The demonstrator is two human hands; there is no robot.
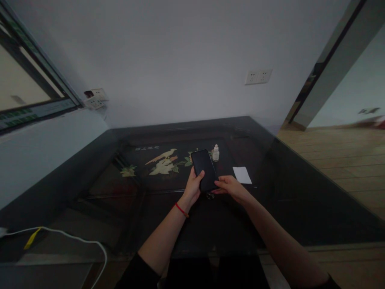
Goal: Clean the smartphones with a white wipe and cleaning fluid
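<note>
A black smartphone (205, 166) with a dark screen is held up over the table, tilted a little to the left. My left hand (194, 185), with a red string bracelet at the wrist, grips its left side, thumb on the front. The fingers of my right hand (230, 187) pinch the phone's lower right corner. Just behind the phone stands a small white dropper bottle (215, 153). A folded white cloth or paper (242, 175) lies to the right of my right hand. Below the phone is a small dark object (210, 196), too dim to name.
The dark glossy table (279, 192) bears a bird-and-flower picture (164, 164). A white cable (72, 237) with a yellow tag (31, 239) runs at lower left. Wall sockets (258, 76) are on the wall behind; a window (27, 68) is at left.
</note>
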